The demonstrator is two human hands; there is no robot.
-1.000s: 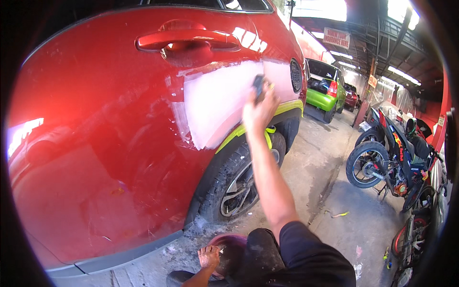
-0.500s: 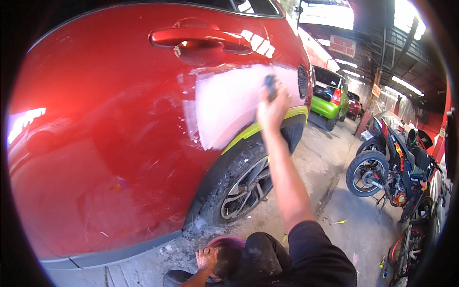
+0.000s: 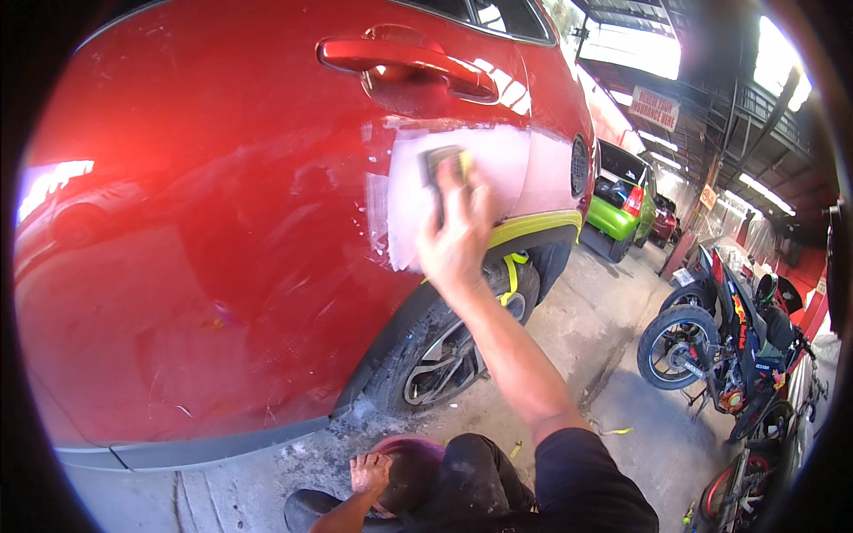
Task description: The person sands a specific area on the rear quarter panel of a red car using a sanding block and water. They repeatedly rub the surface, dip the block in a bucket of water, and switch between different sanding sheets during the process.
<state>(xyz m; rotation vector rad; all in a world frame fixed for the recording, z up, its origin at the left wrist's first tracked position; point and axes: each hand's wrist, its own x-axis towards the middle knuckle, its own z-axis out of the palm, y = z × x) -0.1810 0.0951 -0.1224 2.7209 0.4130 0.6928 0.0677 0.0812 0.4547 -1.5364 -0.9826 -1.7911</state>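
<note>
Over the pale patch (image 3: 510,164) on the red car (image 3: 222,231), right hand (image 3: 458,233) grasps a dark-and-yellow block (image 3: 444,165) at the fingers' far end; long axis blurred. Left hand (image 3: 370,473), fingers unclenched, sits near, beside a reddish tub (image 3: 426,449), well apart from block.

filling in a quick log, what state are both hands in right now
Left hand: looks open, nothing visible in it.
Right hand: closed around a dark block.

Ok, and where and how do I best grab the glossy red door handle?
Probably by the middle of the glossy red door handle, reaching in from below: it is a long bar bridging a rounded red recess that shows above and below it.
</note>
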